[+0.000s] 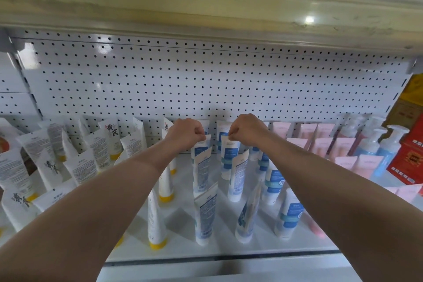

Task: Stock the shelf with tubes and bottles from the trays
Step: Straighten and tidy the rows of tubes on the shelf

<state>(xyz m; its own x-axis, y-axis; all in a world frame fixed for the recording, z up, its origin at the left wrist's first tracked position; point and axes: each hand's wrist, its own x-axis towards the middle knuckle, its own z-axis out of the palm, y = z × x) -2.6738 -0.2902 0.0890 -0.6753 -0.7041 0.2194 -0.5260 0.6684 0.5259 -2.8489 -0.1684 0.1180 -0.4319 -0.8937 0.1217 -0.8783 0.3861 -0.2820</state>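
Both my arms reach deep into the white shelf (206, 252). My left hand (186, 133) pinches the flat top end of a blue-and-white tube (198, 152) standing near the back. My right hand (246, 130) pinches the top of another blue-and-white tube (229, 158) just to its right. More blue-and-white tubes (204, 213) stand cap-down in rows toward the front. White tubes with yellow caps (155, 220) fill the left side. Pink tubes (343, 146) and blue pump bottles (386, 155) stand at the right.
A white pegboard back panel (183, 80) rises behind the products. The upper shelf's pale edge (206, 7) overhangs close above. Red and yellow cartons (409, 151) sit at the far right. No trays are in view.
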